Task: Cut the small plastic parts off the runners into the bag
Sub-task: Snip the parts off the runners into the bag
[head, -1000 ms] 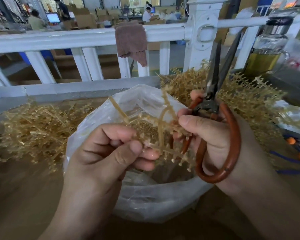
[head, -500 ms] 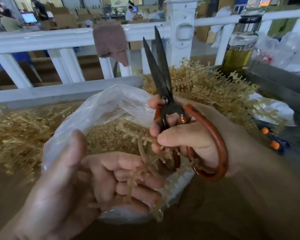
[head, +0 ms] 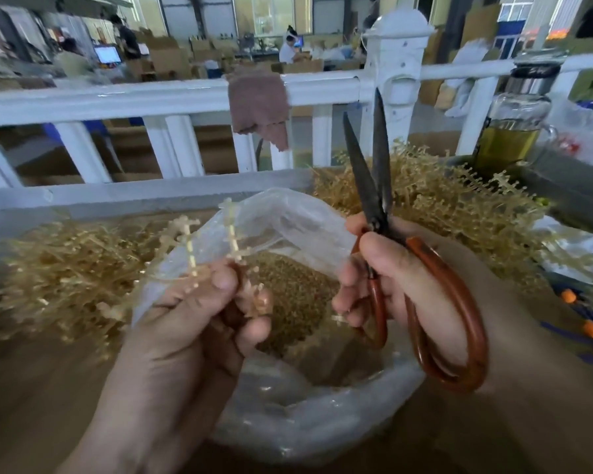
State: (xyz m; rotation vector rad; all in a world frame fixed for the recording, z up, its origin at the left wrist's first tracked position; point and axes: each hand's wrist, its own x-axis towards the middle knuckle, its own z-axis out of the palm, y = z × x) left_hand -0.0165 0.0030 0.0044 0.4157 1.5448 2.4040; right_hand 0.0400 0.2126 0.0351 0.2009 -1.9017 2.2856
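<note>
Grips a pale runner in the left hand, thumb and curled fingers round its stems, just over the clear bag on the bench. Holds orange-handled scissors in the right hand, blades upright and slightly parted (clear of the runner). Inside the bag, cut small parts. Beyond, heaps of runners on both sides. Farther back, a white railing with a brown cloth draped over, and a bottle at right.
</note>
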